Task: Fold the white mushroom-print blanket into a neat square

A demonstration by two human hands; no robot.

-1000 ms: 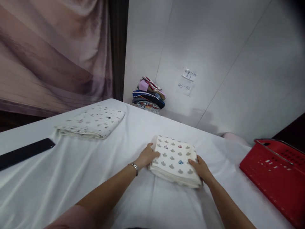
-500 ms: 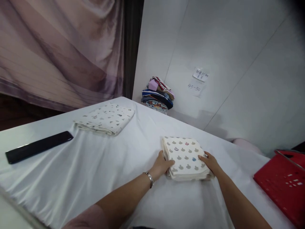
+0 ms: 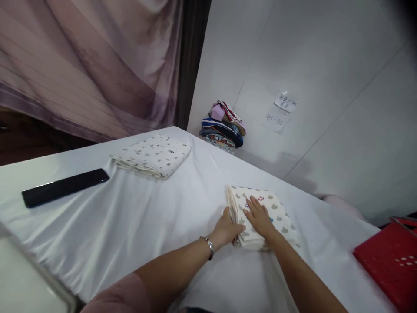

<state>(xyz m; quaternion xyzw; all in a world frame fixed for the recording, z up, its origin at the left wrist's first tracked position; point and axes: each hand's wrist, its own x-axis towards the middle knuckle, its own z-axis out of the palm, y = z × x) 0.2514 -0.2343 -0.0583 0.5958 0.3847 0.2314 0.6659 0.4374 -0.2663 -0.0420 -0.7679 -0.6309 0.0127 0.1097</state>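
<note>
A folded cream cloth with grey mouse-head prints (image 3: pixel 280 213) lies on the white sheet of the table (image 3: pixel 146 221). My left hand (image 3: pixel 228 228), a silver bracelet on its wrist, grips the cloth's near left edge with the thumb on top. Fingers spread, my right hand (image 3: pixel 259 215) lies flat on top of the cloth and presses it down.
A second folded patterned cloth (image 3: pixel 153 155) lies at the far left, with a long black flat object (image 3: pixel 65 187) beside it. A stack of coloured fabrics (image 3: pixel 223 127) sits against the wall. A red plastic basket (image 3: pixel 391 261) stands at the right edge.
My right hand has moved from the cloth's right edge onto its top. The left hand stays at the left edge. The view has shifted left.
</note>
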